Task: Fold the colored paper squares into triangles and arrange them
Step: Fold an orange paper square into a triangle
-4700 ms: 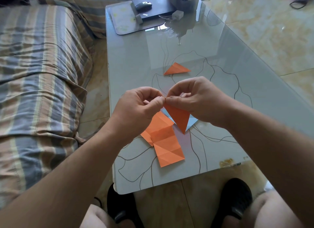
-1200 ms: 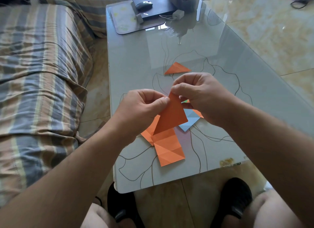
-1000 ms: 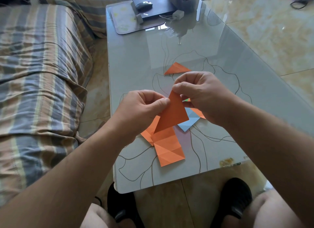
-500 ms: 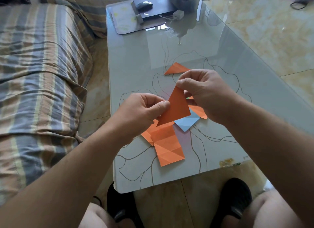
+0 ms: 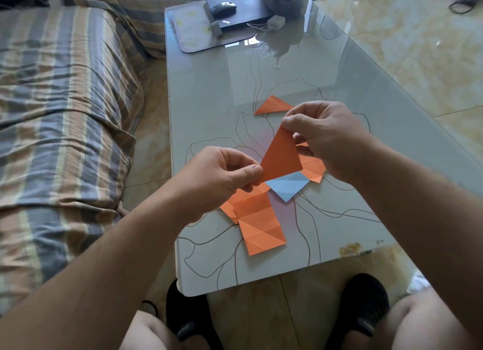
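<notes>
A folded orange triangle (image 5: 282,157) is held tilted in the air above the blue creased square (image 5: 287,186), which lies flat with an orange creased sheet (image 5: 312,168) just right of it, overlapping orange creased squares (image 5: 257,220) near-left, and another orange triangle (image 5: 273,105) well beyond.

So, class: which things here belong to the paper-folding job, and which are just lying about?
Belong to the job:
held orange triangle, pinched by left hand and right hand
finished orange triangle
blue paper
creased orange squares

Lying about:
mouse
laptop
mat
</notes>
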Demonstrator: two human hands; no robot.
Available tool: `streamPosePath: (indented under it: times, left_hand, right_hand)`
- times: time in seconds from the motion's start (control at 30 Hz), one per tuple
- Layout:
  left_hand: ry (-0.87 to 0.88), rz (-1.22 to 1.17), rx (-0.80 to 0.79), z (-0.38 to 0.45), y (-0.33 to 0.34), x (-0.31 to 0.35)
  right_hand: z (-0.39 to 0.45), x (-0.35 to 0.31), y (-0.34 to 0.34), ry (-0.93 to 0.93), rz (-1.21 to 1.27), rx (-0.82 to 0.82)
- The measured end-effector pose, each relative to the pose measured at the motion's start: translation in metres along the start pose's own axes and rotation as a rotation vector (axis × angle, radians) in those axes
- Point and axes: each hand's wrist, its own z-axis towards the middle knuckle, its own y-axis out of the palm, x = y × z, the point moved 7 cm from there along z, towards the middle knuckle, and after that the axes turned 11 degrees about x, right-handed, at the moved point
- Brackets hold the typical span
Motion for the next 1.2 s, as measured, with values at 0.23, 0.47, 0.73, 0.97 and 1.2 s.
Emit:
streamPosePath:
  times: [0.23,0.47,0.73,0.97,1.2]
  left_hand:
    - [0.01,-0.023,0.026,-0.001,-0.002,0.001]
    - [0.013,-0.023,0.05,0.001,-0.011,0.002]
    - [0.119,0.047,0.015,0.001,-0.025,0.012]
    - [0.113,-0.022,-0.011,0.001,-0.017,0.008]
    - [0.513,0.439,0.268,0.0,-0.014,0.028]
  right_hand:
    - [0.0,0.002,-0.003,0.042,0.008,0.046]
    - [0.0,0.004,-0.007,0.1,-0.011,0.059]
    - [-0.003,0.018,-0.003,0.361,0.163,0.067]
    - [-0.008,0.043,0.005,0.48,0.093,0.102]
    - [-0.027,0.063,0.025,0.737,0.151,-0.026]
